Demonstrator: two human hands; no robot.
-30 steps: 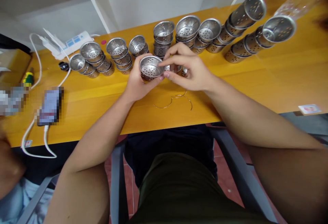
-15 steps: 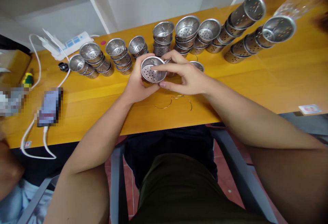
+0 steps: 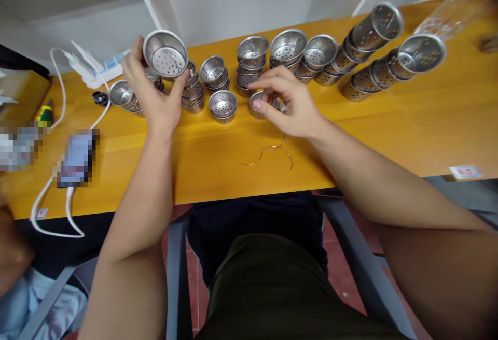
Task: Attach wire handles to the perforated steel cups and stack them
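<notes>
My left hand [image 3: 157, 101] is wrapped round a perforated metal cup [image 3: 166, 56], raised over the stacks at the left with its mouth toward me. My right hand [image 3: 290, 101] hovers over small cups near the middle, fingers curled and thumb apart from the index finger, with nothing visible between them. Partly under it sits a small cup [image 3: 257, 105]. A short stack of small cups [image 3: 223, 104] stands between my hands. Thin bent wires [image 3: 272, 148] lie on the table in front of my right hand.
More stacks of perforated cups [image 3: 252, 52] line the back of the wooden table [image 3: 210, 174]; tall leaning stacks [image 3: 373, 29] are at the right. A phone [image 3: 78, 158], white cables and a power strip [image 3: 105, 73] lie left. Part of another person shows at the left edge.
My left hand has moved left and up with a cup, away from my right hand. My right hand has moved slightly right. The small stack between them has come into view.
</notes>
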